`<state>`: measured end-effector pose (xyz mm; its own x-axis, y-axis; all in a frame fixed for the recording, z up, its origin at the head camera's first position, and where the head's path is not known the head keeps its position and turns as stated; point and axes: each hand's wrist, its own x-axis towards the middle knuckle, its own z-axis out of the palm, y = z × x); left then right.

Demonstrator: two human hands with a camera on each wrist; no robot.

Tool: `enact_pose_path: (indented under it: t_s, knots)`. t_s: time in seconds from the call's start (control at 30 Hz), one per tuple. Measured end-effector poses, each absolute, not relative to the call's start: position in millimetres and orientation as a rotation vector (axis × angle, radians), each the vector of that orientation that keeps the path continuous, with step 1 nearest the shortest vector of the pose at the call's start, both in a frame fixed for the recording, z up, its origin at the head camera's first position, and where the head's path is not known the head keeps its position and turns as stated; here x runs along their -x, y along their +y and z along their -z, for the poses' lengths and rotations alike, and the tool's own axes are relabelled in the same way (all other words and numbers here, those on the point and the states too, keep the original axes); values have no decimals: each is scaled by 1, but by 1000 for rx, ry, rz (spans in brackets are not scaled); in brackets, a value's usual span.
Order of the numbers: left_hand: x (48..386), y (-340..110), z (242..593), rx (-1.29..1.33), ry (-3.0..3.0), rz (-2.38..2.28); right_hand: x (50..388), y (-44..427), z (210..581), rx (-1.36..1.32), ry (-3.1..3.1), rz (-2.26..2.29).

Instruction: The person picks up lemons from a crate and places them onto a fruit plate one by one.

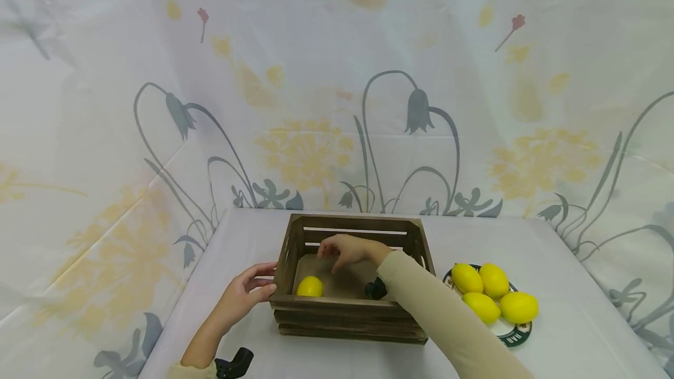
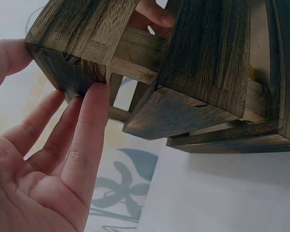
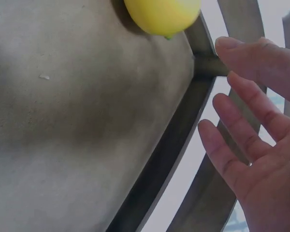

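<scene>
A dark brown slatted wooden crate (image 1: 350, 306) stands on the white table. My left hand (image 1: 239, 294) touches its left end; in the left wrist view straight fingers (image 2: 87, 130) rest against the end of a slat (image 2: 82, 29). Over the crate's inside hovers my right hand (image 1: 347, 250), its fingers loosely bent and nothing in them. One yellow lemon (image 1: 309, 286) lies on the crate's floor near the front left corner. The right wrist view shows a lemon (image 3: 162, 14) apart from the spread fingers (image 3: 227, 152).
To the crate's right, several lemons (image 1: 518, 307) sit on a round plate with a dark patterned rim (image 1: 515, 337). My right forearm in a beige sleeve (image 1: 447, 314) crosses the crate's right front corner. A flower-printed cloth (image 1: 316, 104) hangs behind the table.
</scene>
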<state>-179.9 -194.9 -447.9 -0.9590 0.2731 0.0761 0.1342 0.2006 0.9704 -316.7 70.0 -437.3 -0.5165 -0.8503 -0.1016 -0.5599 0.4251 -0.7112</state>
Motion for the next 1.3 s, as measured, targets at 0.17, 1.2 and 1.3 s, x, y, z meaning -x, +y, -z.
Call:
enact_pose_path:
  t_s: [0.17, 1.2, 1.3]
  knots:
    - [181, -194, 446, -392, 2339, -1877, 314, 58, 433, 1232, 2224, 749]
    - [181, -195, 449, -421, 2339, -1893, 299, 37, 441, 1133, 2250, -102]
    - [181, -196, 449, -421, 2347, -1891, 304, 52, 444, 1036, 2261, -7]
